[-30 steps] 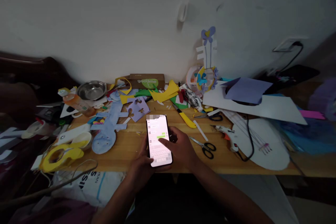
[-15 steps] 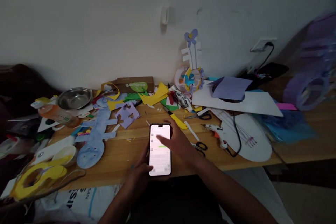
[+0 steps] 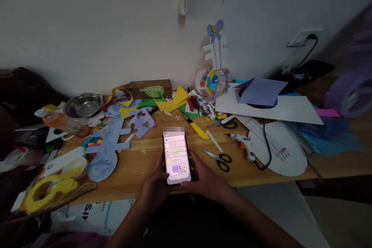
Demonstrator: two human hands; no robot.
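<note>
Both hands hold a phone (image 3: 176, 157) over the near edge of the worktop (image 3: 136, 166), its lit screen facing up. The left hand (image 3: 155, 186) wraps the phone's left side and lower end, its grip closed on the case. The right hand (image 3: 205, 180) cups the right side and bottom corner, also closed on the phone; where its thumb rests is hard to make out in the dim light, though it seems to lie at the lower edge of the screen.

Just beyond the phone, toward the middle of the worktop, lies a yellow-handled knife (image 3: 198, 128). Black-handled scissors (image 3: 220, 158) lie to the right of the phone, near the front edge, and a glue gun (image 3: 245, 144) with a black cord rests further right beside a white oval cutout (image 3: 283, 151). A blue paper figure (image 3: 106, 149) lies to the left of the phone. At the back edge against the wall stand a brown box (image 3: 151, 89) and a steel bowl (image 3: 83, 105).
</note>
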